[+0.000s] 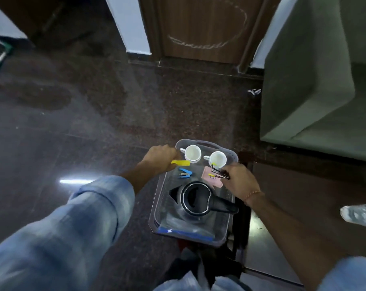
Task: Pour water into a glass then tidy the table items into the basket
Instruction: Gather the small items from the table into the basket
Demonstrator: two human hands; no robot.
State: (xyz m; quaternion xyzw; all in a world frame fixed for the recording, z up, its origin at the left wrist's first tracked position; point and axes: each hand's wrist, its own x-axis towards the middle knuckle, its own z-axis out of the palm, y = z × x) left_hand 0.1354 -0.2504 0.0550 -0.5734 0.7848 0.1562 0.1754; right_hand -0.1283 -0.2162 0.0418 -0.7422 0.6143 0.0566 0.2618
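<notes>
Both hands gripped the clear basket's rim: the left hand (pixel 160 156) curled around a yellow item (pixel 181 162), the right hand (pixel 237 178) around a black clip (pixel 220 173). Inside the basket (pixel 229 224) lay a black jug (pixel 195 198) and two white cups (pixel 193 153).

An indoor room of a home or small office is indicated. A dark polished speckled stone floor (pixel 106 106) is laid throughout. A brown wooden door (pixel 203 26) marked with chalk scrawl is set between pale blue painted wall sections (pixel 133 28). A grey-green upholstered sofa (pixel 316 66) is placed at the right.
</notes>
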